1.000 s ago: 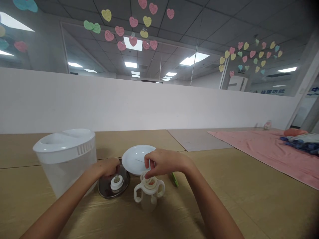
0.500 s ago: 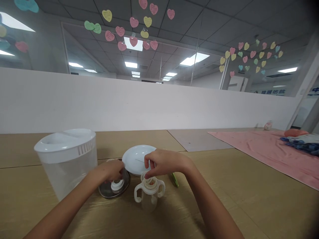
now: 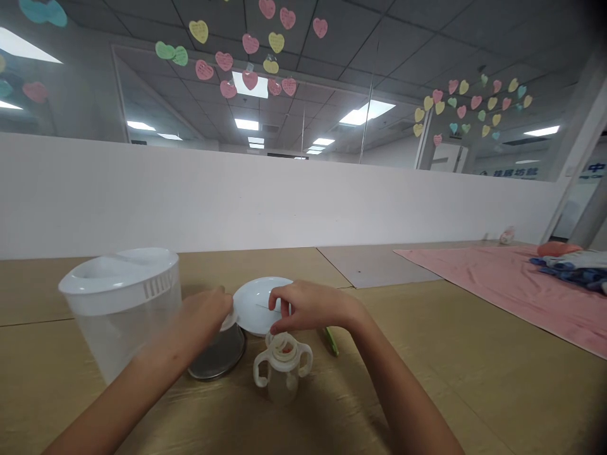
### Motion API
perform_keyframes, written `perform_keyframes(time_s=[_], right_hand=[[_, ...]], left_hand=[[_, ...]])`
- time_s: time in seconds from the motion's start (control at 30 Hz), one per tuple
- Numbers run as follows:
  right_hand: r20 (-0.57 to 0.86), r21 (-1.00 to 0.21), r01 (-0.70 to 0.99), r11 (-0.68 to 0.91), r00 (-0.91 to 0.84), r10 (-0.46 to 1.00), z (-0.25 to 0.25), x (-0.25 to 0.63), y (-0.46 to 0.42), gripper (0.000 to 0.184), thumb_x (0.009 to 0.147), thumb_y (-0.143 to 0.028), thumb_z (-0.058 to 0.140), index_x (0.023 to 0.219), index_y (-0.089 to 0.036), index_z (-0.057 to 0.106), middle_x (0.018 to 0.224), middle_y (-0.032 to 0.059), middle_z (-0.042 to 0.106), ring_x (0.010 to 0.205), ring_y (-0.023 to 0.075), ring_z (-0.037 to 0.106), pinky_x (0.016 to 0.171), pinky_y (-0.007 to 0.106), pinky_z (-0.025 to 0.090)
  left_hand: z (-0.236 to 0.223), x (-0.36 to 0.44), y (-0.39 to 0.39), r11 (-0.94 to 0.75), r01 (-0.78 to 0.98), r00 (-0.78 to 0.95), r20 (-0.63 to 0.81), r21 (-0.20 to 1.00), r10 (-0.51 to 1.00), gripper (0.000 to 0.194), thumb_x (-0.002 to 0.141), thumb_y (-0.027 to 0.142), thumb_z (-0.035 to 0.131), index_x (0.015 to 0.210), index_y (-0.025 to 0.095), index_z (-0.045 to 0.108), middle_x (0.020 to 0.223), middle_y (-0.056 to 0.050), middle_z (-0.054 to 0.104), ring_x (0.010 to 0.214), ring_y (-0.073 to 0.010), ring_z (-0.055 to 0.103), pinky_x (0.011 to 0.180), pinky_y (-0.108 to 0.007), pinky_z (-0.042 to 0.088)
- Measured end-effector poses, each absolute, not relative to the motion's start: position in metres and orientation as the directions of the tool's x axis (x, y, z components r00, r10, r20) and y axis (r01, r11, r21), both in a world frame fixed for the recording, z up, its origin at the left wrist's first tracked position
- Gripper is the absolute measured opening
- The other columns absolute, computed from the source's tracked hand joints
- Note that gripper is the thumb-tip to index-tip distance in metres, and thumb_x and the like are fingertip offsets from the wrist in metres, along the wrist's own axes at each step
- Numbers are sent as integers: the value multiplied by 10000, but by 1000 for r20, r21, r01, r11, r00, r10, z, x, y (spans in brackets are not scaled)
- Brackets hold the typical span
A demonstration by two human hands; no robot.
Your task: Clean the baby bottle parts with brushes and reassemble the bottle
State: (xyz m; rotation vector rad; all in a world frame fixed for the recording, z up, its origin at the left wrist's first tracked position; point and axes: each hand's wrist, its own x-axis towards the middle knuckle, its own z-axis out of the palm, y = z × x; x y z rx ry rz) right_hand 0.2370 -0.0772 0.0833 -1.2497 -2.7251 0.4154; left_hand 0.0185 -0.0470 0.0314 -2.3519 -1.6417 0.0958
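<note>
Two-handled plastic baby bottle (image 3: 282,379) stands upright on a wooden table (image 3: 441,379), between both hands, seen from the head camera.
The bottle sits just in front of a white plate (image 3: 258,303) and just right of a round metal dish (image 3: 219,357). The right hand (image 3: 313,308) arches over the plate's near edge, fingers spread and holding nothing, one fingertip (image 3: 274,329) just above the bottle's rim. The left hand (image 3: 199,319) pinches a small white piece (image 3: 229,322) at its fingertips, above the dish. A translucent plastic container with a white lid (image 3: 121,316) stands left of that hand, and a small green object (image 3: 331,341) lies right of the bottle.
</note>
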Motion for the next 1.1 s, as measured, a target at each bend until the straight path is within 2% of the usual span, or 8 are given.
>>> perform_keyframes(time_s=[0.1, 0.23, 0.3, 0.4, 0.5, 0.67, 0.83, 1.1], right_hand=[[107, -360, 692, 625, -635, 765, 82, 235, -78, 609, 699, -556, 582, 1188, -211, 472, 979, 43, 618, 758, 167, 560, 587, 265, 404], [239, -403, 652, 642, -603, 761, 83, 232, -81, 696, 716, -547, 582, 1283, -197, 381, 1115, 91, 572, 877, 201, 555, 677, 295, 422], [283, -376, 645, 665, -603, 745, 83, 230, -81, 604, 739, -526, 564, 1225, -190, 438, 1088, 91, 585, 899, 209, 546, 702, 307, 415], [297, -333, 619, 711, -647, 702, 82, 228, -79, 324, 755, -423, 568, 976, -187, 546, 937, 48, 620, 813, 180, 548, 675, 288, 400], [272, -292, 595, 749, -699, 661, 80, 228, -76, 78, 723, -228, 556, 773, -186, 515, 778, -1, 589, 687, 130, 510, 589, 244, 362], [305, -206, 591, 780, -719, 625, 81, 230, -75, 128, 647, -101, 500, 716, -182, 429, 710, -11, 506, 636, 114, 438, 545, 234, 309], [336, -205, 549, 810, -738, 585, 87, 232, -82, 140, 676, -91, 483, 771, -184, 439, 769, 4, 527, 689, 128, 455, 586, 239, 337], [330, -315, 464, 828, -764, 554, 97, 237, -88, 343, 719, -102, 499, 1051, -189, 508, 973, 30, 598, 827, 150, 531, 694, 257, 406]], left_hand=[[48, 34, -69, -346, 897, 414, 251, -274, 875, 304, 719, 23, 442, 947, 165, 583, 904, -82, 581, 751, -183, 595, 586, -252, 406], [46, 50, -83, -443, 857, 515, 402, -262, 757, 260, 770, 44, 404, 937, 178, 550, 842, -60, 573, 735, -179, 572, 572, -252, 375], [40, 54, -85, -485, 838, 542, 479, -251, 690, 255, 791, 48, 368, 918, 182, 544, 804, -55, 572, 734, -178, 568, 566, -253, 360], [34, 55, -84, -527, 825, 545, 528, -203, 651, 254, 818, 75, 342, 942, 187, 533, 792, -52, 584, 708, -175, 564, 555, -255, 344], [35, 55, -82, -580, 812, 528, 499, -62, 687, 223, 862, 180, 346, 995, 202, 523, 833, -47, 609, 685, -168, 569, 572, -252, 361], [46, 54, -80, -632, 725, 493, 434, 275, 754, 269, 904, 325, 286, 985, 239, 527, 869, -1, 640, 728, -149, 587, 634, -236, 399], [55, 51, -87, -660, 623, 473, 469, 419, 745, 286, 892, 368, 309, 897, 220, 554, 771, 24, 647, 664, -123, 573, 650, -219, 418], [57, 45, -86, -604, 315, 484, 423, 733, 766, 293, 870, 425, 389, 909, 185, 552, 934, -24, 658, 871, -156, 615, 808, -271, 488]])
